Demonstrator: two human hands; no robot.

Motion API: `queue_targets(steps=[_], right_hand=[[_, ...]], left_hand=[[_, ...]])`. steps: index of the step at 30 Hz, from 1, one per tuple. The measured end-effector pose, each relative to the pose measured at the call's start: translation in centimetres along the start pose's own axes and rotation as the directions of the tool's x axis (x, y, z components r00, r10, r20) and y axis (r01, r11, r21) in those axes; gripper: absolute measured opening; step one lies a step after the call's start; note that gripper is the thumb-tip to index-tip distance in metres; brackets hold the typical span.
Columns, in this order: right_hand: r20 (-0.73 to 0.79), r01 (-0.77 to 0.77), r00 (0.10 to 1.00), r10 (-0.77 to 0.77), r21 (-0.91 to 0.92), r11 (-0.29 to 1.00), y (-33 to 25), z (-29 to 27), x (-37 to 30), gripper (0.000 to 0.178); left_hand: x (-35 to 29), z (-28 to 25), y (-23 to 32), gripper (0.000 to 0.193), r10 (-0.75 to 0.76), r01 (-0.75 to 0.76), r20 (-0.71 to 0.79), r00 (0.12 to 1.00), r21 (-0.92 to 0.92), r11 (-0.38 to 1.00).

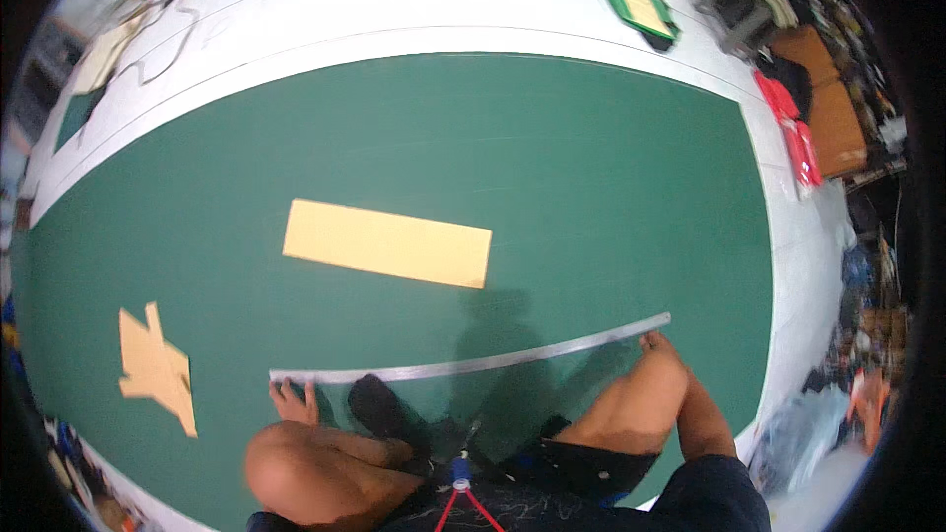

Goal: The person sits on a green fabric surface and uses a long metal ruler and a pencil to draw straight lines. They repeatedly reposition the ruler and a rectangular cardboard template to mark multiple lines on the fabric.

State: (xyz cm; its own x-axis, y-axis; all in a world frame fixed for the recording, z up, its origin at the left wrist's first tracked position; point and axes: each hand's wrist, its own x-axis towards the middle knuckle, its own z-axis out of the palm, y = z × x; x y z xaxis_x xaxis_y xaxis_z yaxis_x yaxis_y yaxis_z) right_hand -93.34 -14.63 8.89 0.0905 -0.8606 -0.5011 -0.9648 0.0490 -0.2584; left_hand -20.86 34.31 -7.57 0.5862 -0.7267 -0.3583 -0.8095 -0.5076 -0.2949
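A long, straight metal ruler lies across the green sheet in front of my folded legs. My left hand is at its left end, fingers spread and the tips touching the near edge. Close to the other end, my right hand has its curled fingers at the ruler's near edge; my knee hides part of that hand. Beyond the ruler lies a pale yellow rectangular piece, flat and apart from both hands. An irregular tan cut piece rests farther left.
The large green sheet is spread over a white tiled floor. A dark-covered foot is close to the ruler. At the far right are a green-and-yellow item, red packages and brown boxes. Clear plastic lies at the right.
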Motion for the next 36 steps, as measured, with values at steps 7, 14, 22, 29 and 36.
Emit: queue_targets(steps=[7, 14, 22, 29, 36], right_hand=[[0.165, 0.226, 0.969, -0.182, -0.312, 0.923, 7.8, -5.0, 3.1, 0.027], [-0.326, 0.455, 0.815, -0.480, -0.154, 0.877, 0.6, -0.1, 8.8, 0.027], [-0.342, 0.699, 0.662, -0.667, -0.037, 0.714, -7.1, 3.9, 9.7, 0.029], [-0.274, 0.771, 0.591, -0.759, -0.086, 0.631, -7.0, 1.9, 9.4, 0.029], [-0.287, 0.690, 0.661, -0.693, -0.128, 0.712, -6.8, 4.4, 8.1, 0.027]], left_hand=[[-16.7, -3.6, 0.9, 0.067, -0.093, 0.115, 0.228, 0.969, -0.083, 0.990], [-32.9, -12.7, 5.0, 0.066, -0.330, 0.452, 0.386, 0.862, -0.287, 0.845], [-30.8, -21.0, 2.5, 0.064, -0.467, 0.615, 0.431, 0.772, -0.323, 0.719], [-19.5, -22.2, 1.9, 0.063, -0.367, 0.520, 0.409, 0.836, -0.374, 0.768], [-6.2, -22.9, 3.3, 0.062, -0.043, 0.243, 0.401, 0.915, -0.463, 0.853]])
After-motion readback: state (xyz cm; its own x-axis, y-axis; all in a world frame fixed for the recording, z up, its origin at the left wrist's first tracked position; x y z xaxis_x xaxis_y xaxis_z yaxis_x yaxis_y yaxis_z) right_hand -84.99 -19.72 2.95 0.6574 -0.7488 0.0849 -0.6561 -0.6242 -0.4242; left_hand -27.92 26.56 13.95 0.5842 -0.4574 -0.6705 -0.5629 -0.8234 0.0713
